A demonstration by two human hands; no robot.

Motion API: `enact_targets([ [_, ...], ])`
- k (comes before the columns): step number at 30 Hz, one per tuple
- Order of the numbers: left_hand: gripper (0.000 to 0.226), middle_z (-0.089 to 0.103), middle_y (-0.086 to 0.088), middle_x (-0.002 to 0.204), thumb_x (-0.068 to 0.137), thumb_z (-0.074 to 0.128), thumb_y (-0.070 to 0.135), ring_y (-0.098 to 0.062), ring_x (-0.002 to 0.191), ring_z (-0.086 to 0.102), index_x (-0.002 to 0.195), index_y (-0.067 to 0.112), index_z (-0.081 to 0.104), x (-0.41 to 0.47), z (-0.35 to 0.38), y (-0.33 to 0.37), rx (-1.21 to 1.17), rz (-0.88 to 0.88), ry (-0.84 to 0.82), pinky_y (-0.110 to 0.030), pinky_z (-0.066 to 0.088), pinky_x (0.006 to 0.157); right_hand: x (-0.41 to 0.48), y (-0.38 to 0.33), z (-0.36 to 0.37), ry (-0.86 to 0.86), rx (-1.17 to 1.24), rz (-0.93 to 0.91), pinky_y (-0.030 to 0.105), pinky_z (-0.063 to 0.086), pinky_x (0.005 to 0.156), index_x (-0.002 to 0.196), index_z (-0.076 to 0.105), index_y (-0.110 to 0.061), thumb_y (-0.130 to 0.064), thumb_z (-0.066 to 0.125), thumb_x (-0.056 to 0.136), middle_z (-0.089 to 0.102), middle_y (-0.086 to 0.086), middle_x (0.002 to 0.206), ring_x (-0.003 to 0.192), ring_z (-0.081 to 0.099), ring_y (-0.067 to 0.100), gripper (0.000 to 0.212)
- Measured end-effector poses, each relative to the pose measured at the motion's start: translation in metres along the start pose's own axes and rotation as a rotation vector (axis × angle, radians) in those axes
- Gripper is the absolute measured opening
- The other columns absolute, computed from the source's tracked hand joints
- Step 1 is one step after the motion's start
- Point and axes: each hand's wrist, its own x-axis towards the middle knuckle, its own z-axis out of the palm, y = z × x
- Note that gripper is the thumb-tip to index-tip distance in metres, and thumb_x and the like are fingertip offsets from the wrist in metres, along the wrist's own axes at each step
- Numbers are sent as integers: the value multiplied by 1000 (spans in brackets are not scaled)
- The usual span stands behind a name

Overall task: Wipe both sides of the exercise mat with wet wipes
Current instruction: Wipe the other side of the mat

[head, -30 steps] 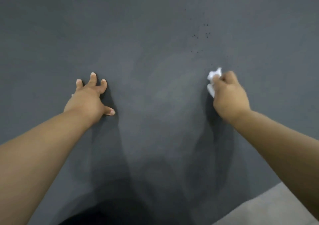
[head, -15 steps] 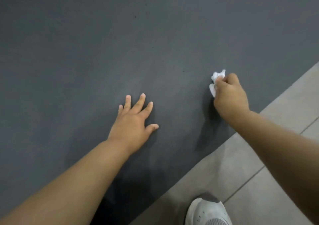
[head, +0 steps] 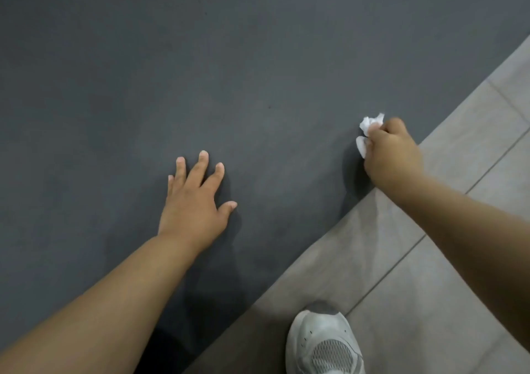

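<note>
Wiping near the mat [head: 200, 58] edge, my right hand [head: 393, 155] grips the balled wipe [head: 368, 132] against it; my left hand [head: 195, 198], spread flat, pins the mat to the floor [head: 430, 259]. Overlapping strokes should work best.

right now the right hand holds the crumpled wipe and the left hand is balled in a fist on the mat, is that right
Not quite. The head view shows the left hand resting flat on the mat with fingers spread, not in a fist. The right hand does hold the crumpled wipe.
</note>
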Motion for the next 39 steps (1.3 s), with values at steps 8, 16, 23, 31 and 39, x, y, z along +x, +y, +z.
enact_targets([
  [8,61,6,1,158,93,48,43,-29,145,-5,147,23,28,1,-1,3,-47,-36,26,-44,6,118,-63,-17,30,-84,10,-750,32,42,57,114,59,-8,-12,45,91,56,9,92,71,54,28,27],
  [16,65,25,-7,148,89,48,50,-37,131,24,145,22,30,24,-15,14,53,-109,162,-50,30,105,17,32,11,49,23,64,36,42,90,121,51,-1,-16,45,94,41,23,127,110,48,38,32],
  [23,73,-2,-11,155,90,34,58,-39,141,-4,150,25,10,47,-12,14,126,-97,83,-51,8,115,-10,-47,29,12,160,-664,31,36,54,95,57,-13,-26,43,96,56,8,81,67,51,28,19],
  [31,66,21,-5,141,85,42,60,-29,120,18,142,28,33,58,-23,-4,100,-51,162,-51,23,103,107,-23,15,251,149,114,29,39,82,103,51,-17,-23,49,92,51,3,108,102,54,30,13],
  [39,90,6,-5,153,78,49,66,-31,140,6,149,23,14,100,-62,-43,54,-158,128,-49,14,114,50,-126,28,-91,331,-757,23,33,60,85,62,-20,-21,46,92,57,-3,76,66,47,19,18],
])
